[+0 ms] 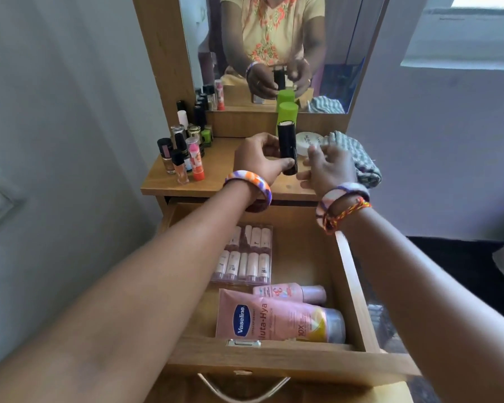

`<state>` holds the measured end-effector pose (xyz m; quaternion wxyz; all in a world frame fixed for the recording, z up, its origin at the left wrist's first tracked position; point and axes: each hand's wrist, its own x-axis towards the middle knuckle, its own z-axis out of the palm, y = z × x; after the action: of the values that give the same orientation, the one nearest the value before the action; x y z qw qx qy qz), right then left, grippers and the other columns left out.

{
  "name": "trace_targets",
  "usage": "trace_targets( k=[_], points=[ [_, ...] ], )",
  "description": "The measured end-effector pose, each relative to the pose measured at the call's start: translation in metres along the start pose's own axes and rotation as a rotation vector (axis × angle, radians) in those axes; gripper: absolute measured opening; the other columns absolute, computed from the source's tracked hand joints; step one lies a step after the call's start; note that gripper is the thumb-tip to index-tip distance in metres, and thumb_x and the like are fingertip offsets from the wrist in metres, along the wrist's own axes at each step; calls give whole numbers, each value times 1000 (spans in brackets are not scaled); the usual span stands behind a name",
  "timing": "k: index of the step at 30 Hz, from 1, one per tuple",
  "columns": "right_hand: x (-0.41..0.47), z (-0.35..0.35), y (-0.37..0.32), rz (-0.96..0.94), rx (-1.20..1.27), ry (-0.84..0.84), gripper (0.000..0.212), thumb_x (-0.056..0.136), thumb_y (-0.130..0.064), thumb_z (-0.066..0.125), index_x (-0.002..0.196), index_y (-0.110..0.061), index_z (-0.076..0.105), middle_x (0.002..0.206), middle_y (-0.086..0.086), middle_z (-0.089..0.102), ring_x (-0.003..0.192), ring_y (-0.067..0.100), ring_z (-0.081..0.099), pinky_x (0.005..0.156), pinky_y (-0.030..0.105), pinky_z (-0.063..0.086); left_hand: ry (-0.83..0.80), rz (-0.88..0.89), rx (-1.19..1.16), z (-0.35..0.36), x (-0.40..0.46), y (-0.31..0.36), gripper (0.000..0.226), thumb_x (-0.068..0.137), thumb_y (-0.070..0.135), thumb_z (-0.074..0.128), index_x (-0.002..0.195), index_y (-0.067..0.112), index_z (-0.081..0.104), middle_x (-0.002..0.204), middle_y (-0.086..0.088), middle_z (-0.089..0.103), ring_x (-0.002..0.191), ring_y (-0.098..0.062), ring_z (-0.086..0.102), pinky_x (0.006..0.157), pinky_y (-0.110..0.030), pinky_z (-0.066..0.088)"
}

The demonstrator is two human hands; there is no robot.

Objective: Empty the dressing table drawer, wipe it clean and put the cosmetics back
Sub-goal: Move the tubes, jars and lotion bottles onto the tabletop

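You've lined the small bottles and lipsticks upright at the left of the tabletop — out of the way. Your left hand pinches a black tube upright above it, probably to set it down; your right hand hovers beside with fingers loose, gripping nothing. The striped cloth waits at right. In the drawer below, the Vaseline tube remains — emptying is unfinished.
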<state>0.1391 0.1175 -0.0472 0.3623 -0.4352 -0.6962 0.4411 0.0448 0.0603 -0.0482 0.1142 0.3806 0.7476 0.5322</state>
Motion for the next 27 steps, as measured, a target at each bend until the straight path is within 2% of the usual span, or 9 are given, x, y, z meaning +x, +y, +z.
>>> trace_targets(
  k=[1,3,8,11,13,17,23,25,27],
  points=[
    [0,1,8,4,-46,44,18,93,-25,50,97,-12,63,90,12,69,86,28,68,84,37,53,4,3,27,6,5,-1,26,71,9,78,93,12,65,96,-6,70,92,-23,67,84,-36,55],
    [-3,1,17,-16,-148,104,20,89,-12,53,103,-9,68,103,11,71,100,24,64,83,19,42,4,21,90,17,12,-2,28,71,8,77,96,8,68,100,-5,71,94,-20,66,82,-24,51],
    [-2,5,27,-132,-199,109,39,86,5,44,120,-3,60,118,18,64,113,30,57,91,23,36,4,28,106,44,24,-6,28,69,9,77,96,8,69,99,-5,72,91,-16,65,77,-20,46],
    [1,13,32,-201,-234,83,46,85,-1,39,129,1,53,127,20,58,120,32,52,97,24,33,14,10,29,54,32,-8,27,73,8,75,99,8,69,83,-2,67,74,-11,62,59,-5,42],
    [3,16,35,-192,-285,45,50,87,-5,40,136,2,44,140,20,46,131,29,43,104,22,26,-7,10,-7,59,37,-8,28,75,6,73,103,8,69,74,2,61,61,-1,55,55,1,40],
    [4,17,35,-146,-314,-14,56,91,-2,43,145,-2,30,152,19,27,143,24,24,110,17,14,-57,16,-13,66,46,-9,34,77,3,69,109,14,68,64,14,55,51,10,52,56,2,40],
    [6,15,34,-133,-340,-16,57,89,1,41,144,-1,30,152,19,28,143,24,25,110,17,14,-75,31,0,67,50,-8,33,77,0,69,107,13,69,64,15,54,55,6,53,57,1,41],
    [5,15,34,-136,-349,-10,56,89,1,41,144,-1,30,152,19,28,143,23,25,109,16,13,-73,43,10,66,48,-8,31,75,0,69,104,11,70,66,13,57,60,2,56,65,-6,47],
    [4,15,34,-134,-354,-21,56,90,-1,42,144,-1,31,152,19,28,143,23,25,109,16,12,-65,40,15,64,45,-8,27,76,0,70,102,6,69,74,3,66,73,-12,62,79,-21,53]
  ],
)
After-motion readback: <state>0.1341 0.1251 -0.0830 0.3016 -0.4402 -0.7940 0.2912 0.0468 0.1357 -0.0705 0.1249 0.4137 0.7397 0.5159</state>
